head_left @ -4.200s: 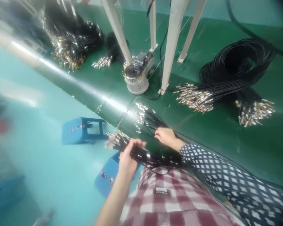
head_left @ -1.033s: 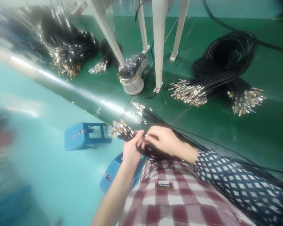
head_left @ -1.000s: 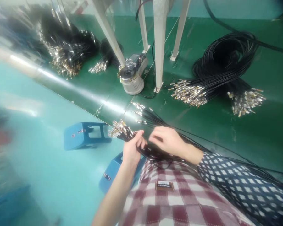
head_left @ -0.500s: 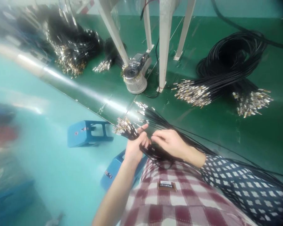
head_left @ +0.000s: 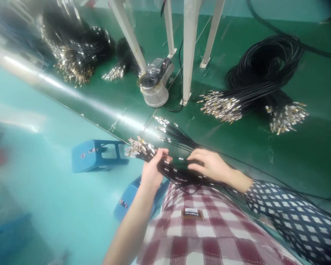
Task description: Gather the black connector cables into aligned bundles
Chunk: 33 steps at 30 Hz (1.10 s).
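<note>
My left hand (head_left: 153,167) is closed around a bundle of thin black cables (head_left: 179,176), just behind their silvery metal ends (head_left: 140,148). White bands show along several of these cables, which trail to the right over the apron. To the right, my right hand (head_left: 211,164) hovers over the cables with thumb and fingers apart. One strand with a white band passes close to its fingertips; whether they touch it is hard to tell. Past the hands, a second group of black cables (head_left: 183,137) lies on the green table, metal tips pointing left.
A round grey-white tape dispenser (head_left: 155,90) stands by white metal legs (head_left: 189,55). Coiled cable bundles lie at right (head_left: 260,77) and far left (head_left: 79,48) on the green tabletop (head_left: 209,127). Two blue stools (head_left: 84,156) stand on the floor below the table edge.
My right hand has moved right, away from my left hand, and its fingers have spread. More of the white-banded cables between the hands now shows. My left hand keeps its hold.
</note>
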{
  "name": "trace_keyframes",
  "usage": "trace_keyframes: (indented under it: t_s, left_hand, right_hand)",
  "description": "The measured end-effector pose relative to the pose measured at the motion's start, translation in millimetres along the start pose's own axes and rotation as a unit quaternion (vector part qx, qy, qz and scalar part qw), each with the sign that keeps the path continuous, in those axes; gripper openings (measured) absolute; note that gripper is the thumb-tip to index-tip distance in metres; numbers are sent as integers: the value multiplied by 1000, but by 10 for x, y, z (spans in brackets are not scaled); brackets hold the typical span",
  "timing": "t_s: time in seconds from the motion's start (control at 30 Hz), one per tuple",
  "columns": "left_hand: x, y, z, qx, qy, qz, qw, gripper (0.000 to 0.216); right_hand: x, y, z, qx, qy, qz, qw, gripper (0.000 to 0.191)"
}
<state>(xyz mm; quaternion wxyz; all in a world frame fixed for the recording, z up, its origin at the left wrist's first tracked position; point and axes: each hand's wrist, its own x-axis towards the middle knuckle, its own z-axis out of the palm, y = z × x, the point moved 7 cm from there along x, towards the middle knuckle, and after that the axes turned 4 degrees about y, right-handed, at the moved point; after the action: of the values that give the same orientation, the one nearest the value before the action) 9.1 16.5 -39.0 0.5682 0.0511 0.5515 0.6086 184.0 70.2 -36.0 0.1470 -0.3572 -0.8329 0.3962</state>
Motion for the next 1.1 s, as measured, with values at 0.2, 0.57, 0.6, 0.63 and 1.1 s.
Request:
trace_keyframes:
  t_s: [0.2, 0.57, 0.6, 0.63, 1.1]
  left_hand:
    - [-54, 78, 92, 31, -47, 52, 997, 29]
    - [-250, 177, 101, -35, -30, 20, 999, 45]
    - [-205, 140, 56, -47, -14, 9, 999, 46]
    - [-160, 99, 12, -58, 0, -2, 998, 46]
    - [100, 46, -31, -33, 44, 6, 998, 30]
  right_hand:
    - [291, -415, 103, 99, 61, -39, 992, 19]
    - [364, 560, 211, 14, -157, 149, 976, 26]
    - [463, 629, 271, -45, -116, 163, 979, 24]
    - [553, 665, 358, -84, -85, 170, 978, 22]
    - [224, 476, 252, 184, -31, 130, 974, 16]
